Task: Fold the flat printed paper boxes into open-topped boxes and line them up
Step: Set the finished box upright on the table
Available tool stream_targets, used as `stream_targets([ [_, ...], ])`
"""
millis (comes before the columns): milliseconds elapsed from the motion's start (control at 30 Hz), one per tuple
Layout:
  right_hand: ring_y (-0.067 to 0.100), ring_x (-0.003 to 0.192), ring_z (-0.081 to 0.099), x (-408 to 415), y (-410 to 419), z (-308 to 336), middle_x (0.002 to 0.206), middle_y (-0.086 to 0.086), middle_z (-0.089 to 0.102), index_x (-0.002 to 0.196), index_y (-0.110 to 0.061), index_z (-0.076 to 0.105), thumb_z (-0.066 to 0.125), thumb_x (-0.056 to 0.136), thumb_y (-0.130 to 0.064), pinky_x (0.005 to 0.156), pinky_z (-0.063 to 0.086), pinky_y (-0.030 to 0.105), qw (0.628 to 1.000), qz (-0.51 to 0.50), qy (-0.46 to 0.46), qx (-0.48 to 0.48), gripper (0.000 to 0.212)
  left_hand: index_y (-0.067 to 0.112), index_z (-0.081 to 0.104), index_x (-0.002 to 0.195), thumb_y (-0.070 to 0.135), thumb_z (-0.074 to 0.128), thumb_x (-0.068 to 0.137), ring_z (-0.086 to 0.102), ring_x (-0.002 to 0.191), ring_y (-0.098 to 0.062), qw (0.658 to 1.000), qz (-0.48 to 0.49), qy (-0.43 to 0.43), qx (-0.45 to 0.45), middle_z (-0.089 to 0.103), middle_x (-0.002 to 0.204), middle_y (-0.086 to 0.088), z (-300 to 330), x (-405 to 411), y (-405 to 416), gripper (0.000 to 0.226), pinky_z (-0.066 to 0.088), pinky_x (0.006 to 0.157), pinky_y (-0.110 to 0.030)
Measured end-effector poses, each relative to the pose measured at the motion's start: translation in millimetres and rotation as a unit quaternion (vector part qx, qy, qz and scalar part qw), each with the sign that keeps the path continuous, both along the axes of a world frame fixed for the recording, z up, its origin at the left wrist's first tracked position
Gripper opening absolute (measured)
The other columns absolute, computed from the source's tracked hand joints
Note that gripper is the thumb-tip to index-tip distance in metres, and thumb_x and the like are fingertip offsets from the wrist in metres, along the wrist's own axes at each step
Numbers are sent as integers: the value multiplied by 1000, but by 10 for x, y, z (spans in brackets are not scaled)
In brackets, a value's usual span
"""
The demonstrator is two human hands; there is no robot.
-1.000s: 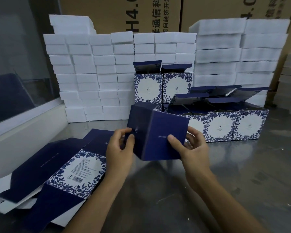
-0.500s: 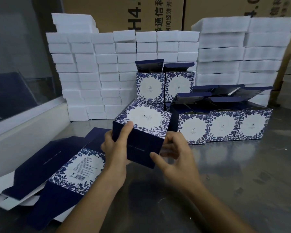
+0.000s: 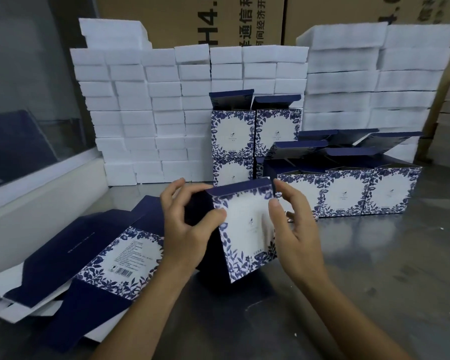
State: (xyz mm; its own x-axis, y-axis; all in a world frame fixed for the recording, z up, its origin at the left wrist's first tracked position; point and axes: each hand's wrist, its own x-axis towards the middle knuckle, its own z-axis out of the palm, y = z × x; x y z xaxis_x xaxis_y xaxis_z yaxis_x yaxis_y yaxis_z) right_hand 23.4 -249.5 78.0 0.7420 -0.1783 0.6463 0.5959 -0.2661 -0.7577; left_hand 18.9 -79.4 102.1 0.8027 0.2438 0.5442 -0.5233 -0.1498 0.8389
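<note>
While held upright at frame centre between both hands, half-folded blue-and-white floral paper box pinched by left hand on its dark side; right hand nearer the finished-box row, upper right, fingers loosely curled at the box's right edge.

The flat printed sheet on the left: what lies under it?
Under the flat printed sheet more flat sheets show their white edges, stacked on the metal table. How many they are is hidden.
</note>
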Motion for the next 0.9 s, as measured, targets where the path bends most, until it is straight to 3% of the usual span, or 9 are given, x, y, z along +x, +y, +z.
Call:
stream_targets([
  [133, 9, 135, 44, -29, 22, 104, 139, -8, 53, 136, -24, 55, 45, 102, -33, 113, 36, 37, 992, -76, -86, -53, 36, 42, 65, 95, 43, 65, 56, 42, 122, 6, 993, 11, -63, 99, 39, 134, 8, 41, -48, -9, 39, 35, 92, -4],
  [200, 12, 132, 47, -48, 20, 142, 136, -4, 56, 128, -21, 61, 46, 103, -30, 109, 38, 45, 985, -92, -127, -71, 31, 40, 65, 100, 38, 66, 58, 40, 130, -4, 988, 14, -77, 130, 38, 136, 4, 36, -61, -18, 42, 34, 104, -16],
  [300, 13, 128, 52, -83, 75, 168, 130, -8, 63, 128, -31, 60, 44, 101, -36, 104, 40, 52, 980, -68, -136, -125, 32, 40, 63, 110, 41, 61, 61, 38, 136, -20, 984, 6, -91, 153, 40, 139, 1, 24, -77, -42, 49, 35, 111, -33],
  [400, 15, 130, 51, -91, 158, 176, 128, -14, 63, 125, -39, 60, 44, 101, -41, 106, 39, 52, 983, -14, -97, -157, 30, 40, 60, 119, 41, 62, 65, 40, 136, -23, 980, -6, -108, 164, 43, 140, 1, 13, -80, -55, 54, 37, 112, -43],
  [567, 11, 117, 49, -82, 143, 196, 118, -16, 61, 120, -36, 68, 54, 98, -43, 99, 39, 26, 989, -11, -75, -125, 27, 36, 64, 117, 35, 72, 72, 50, 132, -16, 989, -40, -103, 94, 48, 143, 3, 9, -35, -23, 45, 46, 104, -36],
  [667, 12, 111, 47, -78, 182, 150, 118, -10, 56, 115, -33, 72, 61, 94, -39, 96, 43, 37, 986, -44, -70, -142, 24, 27, 70, 108, 3, 66, 82, 58, 122, -2, 992, -86, -86, 37, 61, 135, -1, 2, 5, -35, 35, 50, 91, -19],
  [733, 15, 114, 46, -61, 212, 121, 124, -4, 54, 112, -28, 74, 68, 93, -33, 96, 43, 47, 986, -61, -60, -144, 21, 24, 75, 102, -10, 58, 84, 59, 121, -1, 990, -128, -46, -31, 65, 130, -1, -36, 41, -65, 42, 50, 92, -21],
  [833, 24, 121, 47, -19, 206, 110, 134, 7, 52, 107, -21, 76, 74, 89, -23, 100, 42, 52, 987, -85, -67, -120, 18, 25, 80, 95, 0, 55, 72, 56, 127, -8, 975, -177, 9, -134, 65, 132, 1, -30, 36, -121, 43, 48, 100, -28],
  [900, 27, 122, 48, -5, 209, 108, 136, 9, 52, 109, -23, 76, 75, 89, -23, 98, 43, 53, 984, -95, -84, -126, 20, 27, 78, 94, 0, 63, 80, 57, 125, -5, 985, -140, -16, -96, 64, 133, 3, -19, 9, -155, 35, 50, 93, -22],
])
